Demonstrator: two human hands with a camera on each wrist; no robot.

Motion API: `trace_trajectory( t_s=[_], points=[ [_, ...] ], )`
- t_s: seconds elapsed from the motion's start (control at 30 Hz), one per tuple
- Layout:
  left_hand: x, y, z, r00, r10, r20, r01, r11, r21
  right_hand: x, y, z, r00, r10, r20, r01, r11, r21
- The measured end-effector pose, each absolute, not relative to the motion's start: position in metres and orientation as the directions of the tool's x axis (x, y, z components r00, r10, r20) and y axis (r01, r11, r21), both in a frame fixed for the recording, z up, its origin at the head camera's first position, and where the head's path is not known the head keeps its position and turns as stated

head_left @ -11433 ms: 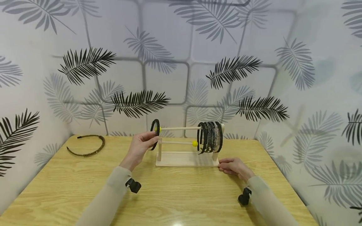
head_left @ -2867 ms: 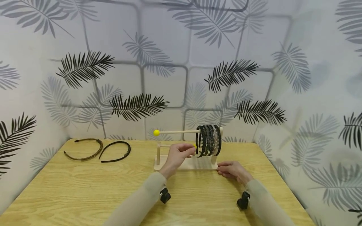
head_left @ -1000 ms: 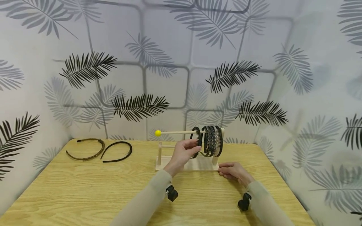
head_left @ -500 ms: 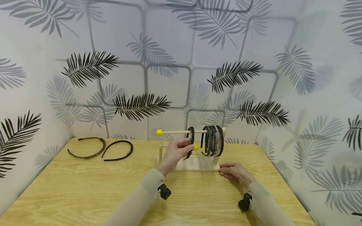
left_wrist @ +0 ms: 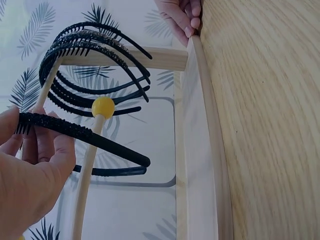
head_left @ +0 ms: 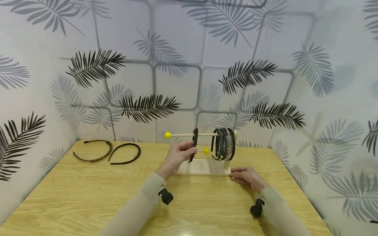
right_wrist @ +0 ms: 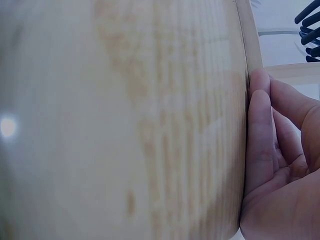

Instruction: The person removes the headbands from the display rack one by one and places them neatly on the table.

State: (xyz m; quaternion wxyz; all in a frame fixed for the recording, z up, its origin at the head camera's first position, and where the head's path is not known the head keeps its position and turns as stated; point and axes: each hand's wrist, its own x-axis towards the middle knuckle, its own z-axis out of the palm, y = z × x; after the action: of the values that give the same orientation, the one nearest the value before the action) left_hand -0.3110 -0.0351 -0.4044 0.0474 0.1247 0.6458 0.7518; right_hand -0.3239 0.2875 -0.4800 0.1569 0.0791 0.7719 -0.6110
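My left hand (head_left: pixel 175 160) pinches a black toothed headband (head_left: pixel 195 135) that hangs round the upper rod of a wooden headband stand (head_left: pixel 200 167). In the left wrist view the textured top of this headband (left_wrist: pixel 72 129) sits between thumb and fingers, its two ends pointing away from the hand. Further right on that rod hang several black and glittery headbands (head_left: pixel 226 144), bunched by the upright. The lower rod ends in a yellow ball (head_left: pixel 206 150), right of the held headband. My right hand (head_left: pixel 247 177) grips the front right corner of the stand's base (right_wrist: pixel 254 40) between thumb and fingers.
On the wooden table (head_left: pixel 88 190), at the back left, lie a brown braided headband (head_left: pixel 97 160) and a black headband (head_left: pixel 125 163) side by side. Another yellow ball (head_left: pixel 168 135) caps the upper rod's left end. A leaf-patterned wall (head_left: pixel 177 82) stands behind.
A black headband came off the rod and was laid beside the brown one. Since then my left hand took another from the bunch and slid it left along the rod. My right hand stays put.
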Motion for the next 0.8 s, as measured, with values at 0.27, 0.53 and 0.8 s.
trace_trajectory(
  t_s=[0.27,0.53,0.8],
  points=[
    [-0.314,-0.05,-0.399,-0.962,0.247,0.12,0.081,-0.163,0.983,-0.326,0.287,-0.479,-0.938,-0.056,-0.343,0.321,0.243,-0.915],
    [-0.318,-0.069,-0.394,-0.968,0.23,0.101,0.052,-0.209,0.977,-0.326,0.288,-0.48,-0.936,-0.066,-0.345,0.32,0.246,-0.915],
    [-0.32,-0.082,-0.392,-0.976,0.207,0.07,0.029,-0.198,0.98,-0.325,0.288,-0.479,-0.936,-0.058,-0.347,0.324,0.24,-0.915]
  ],
)
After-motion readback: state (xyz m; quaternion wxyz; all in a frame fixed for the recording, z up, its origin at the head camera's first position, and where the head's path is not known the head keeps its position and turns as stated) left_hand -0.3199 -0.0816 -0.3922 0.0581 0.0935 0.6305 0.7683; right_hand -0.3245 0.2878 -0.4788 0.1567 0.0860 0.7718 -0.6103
